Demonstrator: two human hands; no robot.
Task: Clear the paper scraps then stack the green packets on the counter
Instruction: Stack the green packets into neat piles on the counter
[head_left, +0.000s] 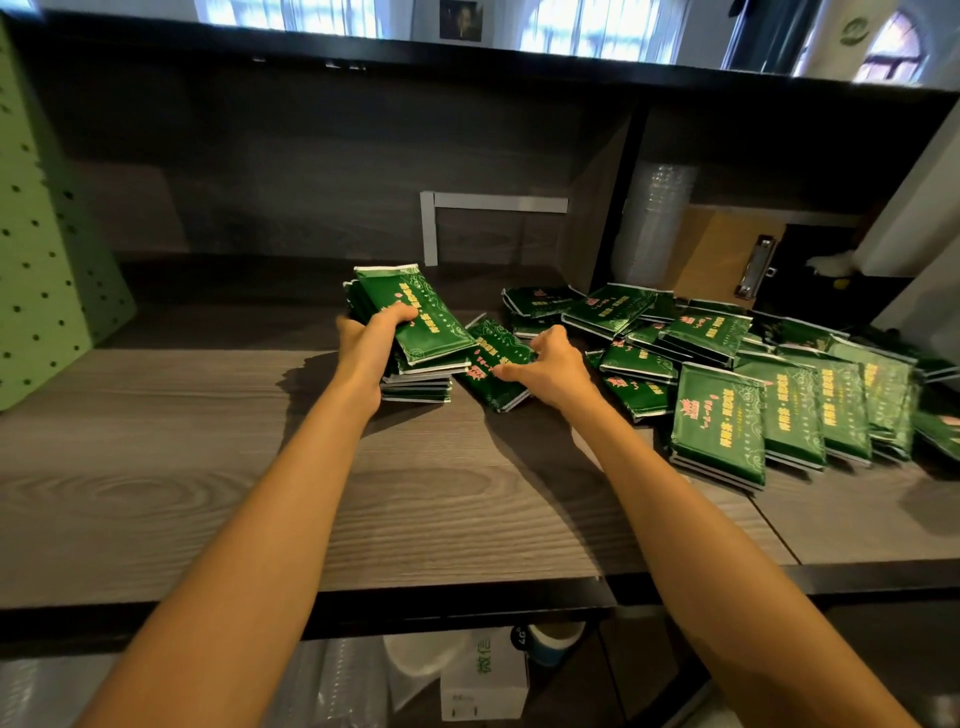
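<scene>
Left fingers (401, 313) curled round green stack (434, 332), right fingers (511, 370) pinching loose packet (491, 347)

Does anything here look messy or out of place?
Yes. On the right, green packets lie in a loose, overlapping heap, not a stack. The top packet, gripped by the left hand, sits tilted on the small stack; the right hand grips a loose packet.

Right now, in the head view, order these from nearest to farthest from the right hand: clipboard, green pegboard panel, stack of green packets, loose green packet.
From the right hand:
1. The loose green packet, in its grip.
2. The stack of green packets, just to its left, held by the left hand.
3. The clipboard, behind on the right.
4. The green pegboard panel, far left.
</scene>
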